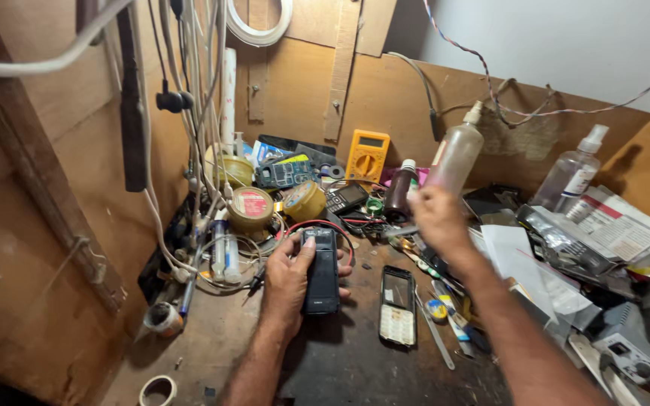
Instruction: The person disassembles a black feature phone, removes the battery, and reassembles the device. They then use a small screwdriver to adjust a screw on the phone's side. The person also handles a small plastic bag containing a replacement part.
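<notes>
My left hand (pixel 289 280) grips a black mobile phone body (pixel 320 272) just above the dark workbench, thumb across its upper part. My right hand (pixel 435 214) is raised over the bench and holds a translucent plastic squeeze bottle (pixel 457 154) with a white nozzle, tilted up and to the right. A phone front cover with a keypad (pixel 398 306) lies flat on the bench between my two forearms. Red and black wires (pixel 323 224) loop just behind the held phone.
A yellow multimeter (pixel 367 156) leans on the back board. A dark brown bottle (pixel 399 190), a clear spray bottle (pixel 572 170), tape rolls (pixel 250 208), a circuit board (pixel 286 173), tweezers (pixel 436 337) and papers (pixel 617 223) crowd the bench. Cables (pixel 201 113) hang at left.
</notes>
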